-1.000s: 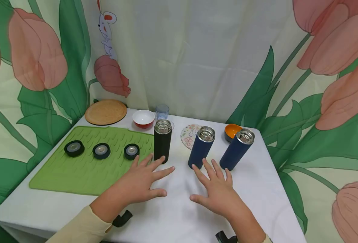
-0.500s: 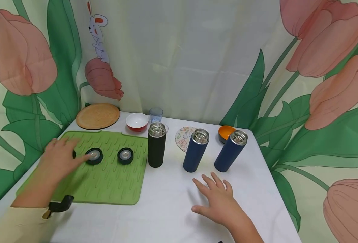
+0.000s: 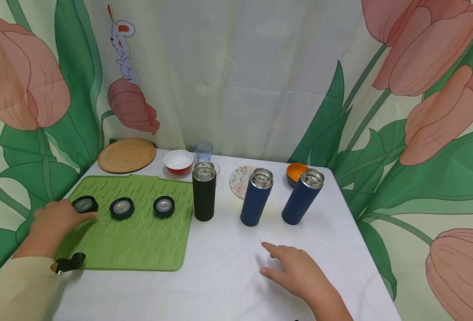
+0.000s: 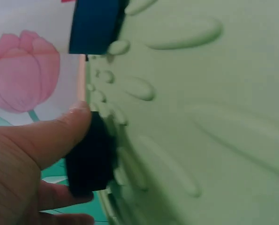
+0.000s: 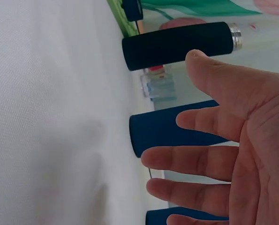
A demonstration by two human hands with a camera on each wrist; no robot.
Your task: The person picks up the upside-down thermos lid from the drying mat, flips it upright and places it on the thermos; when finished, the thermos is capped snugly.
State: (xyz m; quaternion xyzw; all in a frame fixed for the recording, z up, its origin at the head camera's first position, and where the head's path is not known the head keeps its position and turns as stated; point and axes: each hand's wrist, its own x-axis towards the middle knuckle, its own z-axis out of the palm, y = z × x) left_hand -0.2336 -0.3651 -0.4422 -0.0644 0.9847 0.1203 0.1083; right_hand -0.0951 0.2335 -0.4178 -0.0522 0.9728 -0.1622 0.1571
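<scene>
My left hand [image 3: 56,220] is at the leftmost black bottle lid [image 3: 85,204] on the green mat [image 3: 140,249]. In the left wrist view the thumb [image 4: 76,124] lies on one side of that lid [image 4: 90,159] and fingers reach around the other, pinching it. Two more lids, a middle one [image 3: 122,208] and a right one [image 3: 164,207], lie on the mat, metal insides up. Uncapped bottles stand to the right: a black one [image 3: 204,196], a blue one [image 3: 254,203] and another blue one [image 3: 300,203]. My right hand [image 3: 296,269] hovers over the white cloth, fingers extended, holding nothing.
Along the back are a round wooden board [image 3: 126,154], a red-and-white bowl [image 3: 178,161], a clear glass [image 3: 203,150], a patterned round coaster [image 3: 238,183] and an orange bowl [image 3: 295,173]. A tulip-printed curtain [image 3: 236,89] hangs behind the table.
My left hand has moved left from near the black bottle to the leftmost lid and taken hold of it. The right hand has stayed over the cloth, its fingers now closer together.
</scene>
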